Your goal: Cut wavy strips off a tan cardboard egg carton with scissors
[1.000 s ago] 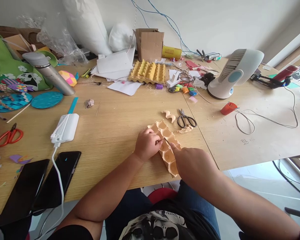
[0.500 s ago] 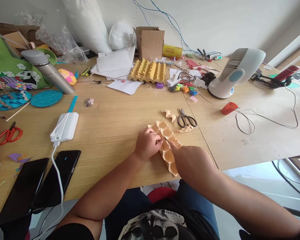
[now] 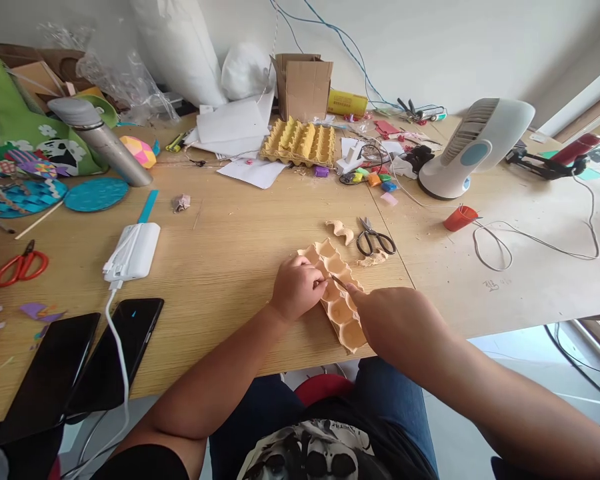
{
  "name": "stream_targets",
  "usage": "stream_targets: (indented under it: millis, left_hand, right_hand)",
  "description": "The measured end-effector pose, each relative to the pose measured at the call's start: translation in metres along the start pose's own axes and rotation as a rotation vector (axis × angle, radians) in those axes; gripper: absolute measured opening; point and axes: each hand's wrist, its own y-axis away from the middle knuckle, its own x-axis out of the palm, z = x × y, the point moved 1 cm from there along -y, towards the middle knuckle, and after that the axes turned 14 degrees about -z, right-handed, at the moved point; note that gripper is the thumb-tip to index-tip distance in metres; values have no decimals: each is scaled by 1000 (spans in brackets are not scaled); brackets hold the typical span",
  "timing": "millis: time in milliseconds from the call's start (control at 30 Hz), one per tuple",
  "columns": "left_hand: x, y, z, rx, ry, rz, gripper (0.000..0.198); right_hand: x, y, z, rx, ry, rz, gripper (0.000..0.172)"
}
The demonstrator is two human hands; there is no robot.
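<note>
A tan pulp egg tray [image 3: 339, 311] lies slantwise near the table's front edge. My left hand [image 3: 299, 287] is closed on its left side, thumb and fingertips at the ridge between the cups. In my right hand [image 3: 387, 317] is a small knife [image 3: 339, 282], its thin dark blade touching the tray close to my left fingertips. Its handle is hidden in my fist. Just beyond the tray lie a torn wavy strip of tray [image 3: 341, 231], black-handled scissors [image 3: 375, 239] and a ragged scrap [image 3: 373, 259] beside the scissors' handles.
A yellow egg tray [image 3: 300, 142] and a cardboard box [image 3: 305, 87] stand at the back. To the right are a white fan [image 3: 480, 150] and an orange cup [image 3: 461, 218]. Left are a power bank [image 3: 133, 251], red-handled snips [image 3: 20, 265], a phone [image 3: 117, 353] and a steel flask [image 3: 105, 143].
My right hand has drawn back slightly to the right with the knife, and more of the blade shows. My left hand keeps its hold on the egg tray. The view has shifted a little.
</note>
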Motion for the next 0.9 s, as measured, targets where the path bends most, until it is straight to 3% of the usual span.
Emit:
stream_targets:
  millis: [167,900]
  left_hand:
    - [0,0,0,2,-11,5,16]
    - [-5,-1,-4,-4,-51,40,24]
  right_hand:
    - [-5,-3,2,-9,-7,41,55]
    - [6,-2,3,-14,-39,-20,56]
